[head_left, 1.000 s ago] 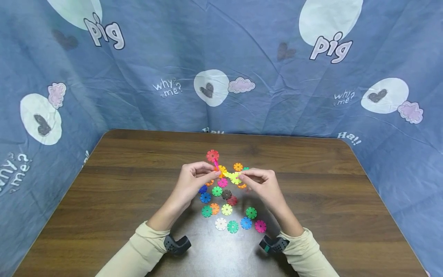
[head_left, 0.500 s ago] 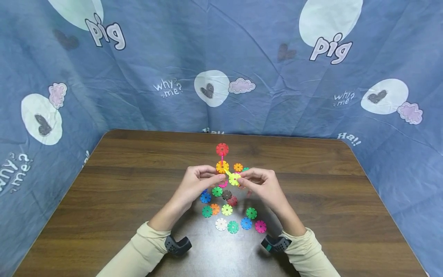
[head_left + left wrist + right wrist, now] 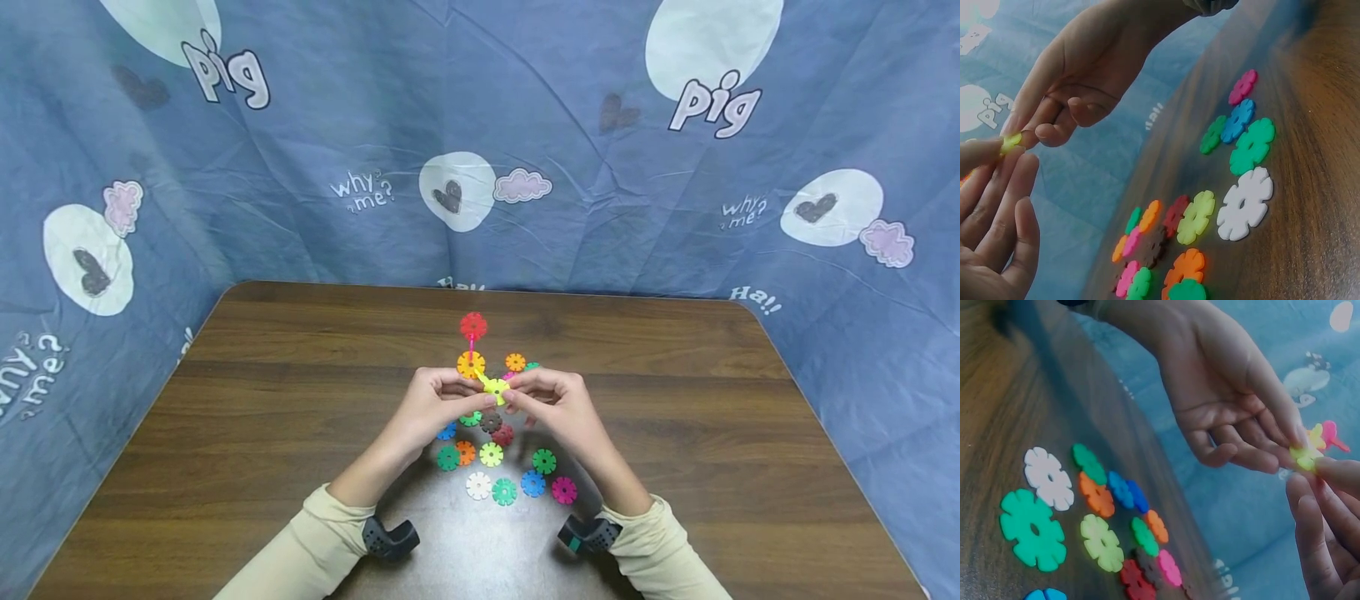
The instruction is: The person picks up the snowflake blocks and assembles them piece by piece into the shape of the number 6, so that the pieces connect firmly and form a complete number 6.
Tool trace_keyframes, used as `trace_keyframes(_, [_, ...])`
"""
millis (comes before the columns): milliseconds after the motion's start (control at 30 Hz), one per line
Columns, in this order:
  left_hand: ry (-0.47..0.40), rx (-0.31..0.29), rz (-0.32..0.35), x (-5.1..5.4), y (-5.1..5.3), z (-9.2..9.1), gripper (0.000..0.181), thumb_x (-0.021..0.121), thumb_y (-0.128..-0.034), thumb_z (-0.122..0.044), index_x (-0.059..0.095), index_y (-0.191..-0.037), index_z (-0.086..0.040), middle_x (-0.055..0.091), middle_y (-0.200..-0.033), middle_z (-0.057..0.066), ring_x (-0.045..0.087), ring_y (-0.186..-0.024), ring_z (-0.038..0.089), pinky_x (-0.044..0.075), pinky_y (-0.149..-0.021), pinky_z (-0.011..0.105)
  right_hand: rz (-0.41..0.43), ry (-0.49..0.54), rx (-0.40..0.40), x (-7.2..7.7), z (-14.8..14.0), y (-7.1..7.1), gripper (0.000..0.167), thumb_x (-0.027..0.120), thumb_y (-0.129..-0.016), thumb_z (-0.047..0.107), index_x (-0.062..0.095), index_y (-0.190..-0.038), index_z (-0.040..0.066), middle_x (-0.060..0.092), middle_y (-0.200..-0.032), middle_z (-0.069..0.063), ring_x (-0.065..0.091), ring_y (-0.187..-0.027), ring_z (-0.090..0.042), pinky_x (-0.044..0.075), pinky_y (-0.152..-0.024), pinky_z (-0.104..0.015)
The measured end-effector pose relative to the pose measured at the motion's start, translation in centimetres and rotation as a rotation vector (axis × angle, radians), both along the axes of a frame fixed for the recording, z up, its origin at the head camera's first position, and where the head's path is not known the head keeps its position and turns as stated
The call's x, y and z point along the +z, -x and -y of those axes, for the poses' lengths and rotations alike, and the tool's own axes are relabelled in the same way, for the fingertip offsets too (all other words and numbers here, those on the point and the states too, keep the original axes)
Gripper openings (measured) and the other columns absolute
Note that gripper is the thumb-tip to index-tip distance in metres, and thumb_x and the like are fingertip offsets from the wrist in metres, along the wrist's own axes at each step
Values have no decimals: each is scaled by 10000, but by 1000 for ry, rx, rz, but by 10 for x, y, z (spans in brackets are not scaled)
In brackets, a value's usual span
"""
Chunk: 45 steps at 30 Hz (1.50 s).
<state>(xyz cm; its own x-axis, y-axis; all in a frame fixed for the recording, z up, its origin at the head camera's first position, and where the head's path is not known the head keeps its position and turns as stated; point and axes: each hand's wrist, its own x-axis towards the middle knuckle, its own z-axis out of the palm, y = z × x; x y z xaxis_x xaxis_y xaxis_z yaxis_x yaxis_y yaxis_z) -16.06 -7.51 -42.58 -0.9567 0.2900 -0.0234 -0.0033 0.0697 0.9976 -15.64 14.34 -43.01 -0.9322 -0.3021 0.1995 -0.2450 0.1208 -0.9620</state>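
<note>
Fingers of the left hand are pinched together, thumb against fingertips, on the left edge of a yellow notched disc. Under this hand, on the brown worktop, a blue disc is partly covered. Near it lie a green disc and an orange disc, touching each other.

Between the two hands, the yellow notched disc is raised above the worktop, at the near end of a joined chain. From far to near, this chain has a red disc, a pink disc seen edge-on, an orange-yellow disc and a second yellow piece, also narrow to view.

Below the chain lie a white disc, a yellow-green disc, a dark brown disc and a dark red disc.

Further right, the right hand pinches the right edge of the same yellow notched disc between thumb and fingers. Nearer to the person, a lower blue disc and a magenta disc lie flat.
</note>
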Motion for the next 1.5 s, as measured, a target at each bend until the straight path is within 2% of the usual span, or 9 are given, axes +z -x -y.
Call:
trace_keyframes(100, [-1, 16, -8, 0, 0, 0, 204, 811, -879, -92, 759, -999, 65, 803, -888, 148, 797, -834, 263, 632, -757, 349, 4, -10, 9, -1, 0, -1, 164, 758, -923, 47, 750, -1075, -14, 773, -973, -237, 758, -779, -101, 616, -580, -367])
trace_keyframes(200, [-5, 44, -33, -1, 1, 1, 201, 811, -877, -78, 759, -995, 76, 801, -890, 148, 785, -801, 185, 612, -714, 268, -13, -92, 13, -3, 0, 0, 212, 800, -890, 65, 754, -1088, 6, 781, -968, -190, 749, -806, -91, 635, -659, -384])
trace_keyframes(333, [-6, 73, -51, 0, 2, 3, 212, 811, -876, -78, 753, -999, 85, 797, -894, 156, 776, -795, 159, 606, -699, 266, -84, -363, 29, -11, 2, 3, 210, 838, -860, 111, 773, -1045, 36, 765, -864, -51, 704, -759, -63, 605, -702, -281])
trace_keyframes(467, [3, 77, -51, 1, 3, 5, 228, 810, -881, -95, 751, -1017, 78, 801, -907, 142, 777, -822, 173, 604, -706, 270, -136, -642, 23, -23, 4, 5, 159, 867, -839, 196, 787, -935, 97, 684, -728, 68, 594, -640, 7, 498, -601, -187])
trace_keyframes(633, [6, 84, -33, 1, 4, 4, 230, 818, -878, -106, 758, -1030, 55, 804, -916, 81, 758, -831, 135, 594, -723, 232, -83, -748, 11, -29, 7, 4, 182, 891, -812, 266, 751, -846, 155, 631, -682, 103, 524, -597, -1, 428, -562, -192])
trace_keyframes(1033, [8, 91, -23, 3, 2, 5, 243, 816, -880, -106, 752, -1041, 65, 801, -941, 118, 747, -827, 116, 599, -738, 236, -5, -674, 62, -30, 7, 4, 209, 905, -785, 186, 709, -832, 128, 692, -728, 61, 580, -644, -31, 469, -592, -194])
trace_keyframes(1200, [9, 92, -17, 2, 2, 6, 252, 813, -884, -116, 748, -1049, 63, 800, -953, 116, 738, -823, 92, 600, -748, 240, -13, -599, 100, -25, 2, 7, 163, 850, -837, 91, 690, -871, 87, 722, -765, 6, 634, -670, -42, 531, -613, -195])
trace_keyframes(1333, [4, 88, -15, 3, 2, 6, 254, 810, -888, -118, 743, -1053, 63, 800, -943, 100, 748, -819, 96, 617, -763, 289, -71, -440, 36, -14, -7, 10, 117, 833, -864, 97, 723, -903, 82, 764, -824, -41, 685, -733, -48, 585, -679, -234])
trace_keyframes(1500, [1, 87, -3, 4, 2, 6, 247, 804, -892, -117, 741, -1060, 52, 796, -918, 58, 754, -813, 103, 630, -786, 359, -51, -102, -50, -2, -15, 9, 116, 823, -868, 61, 738, -946, 48, 786, -859, -101, 661, -626, -56, 543, -513, -261])
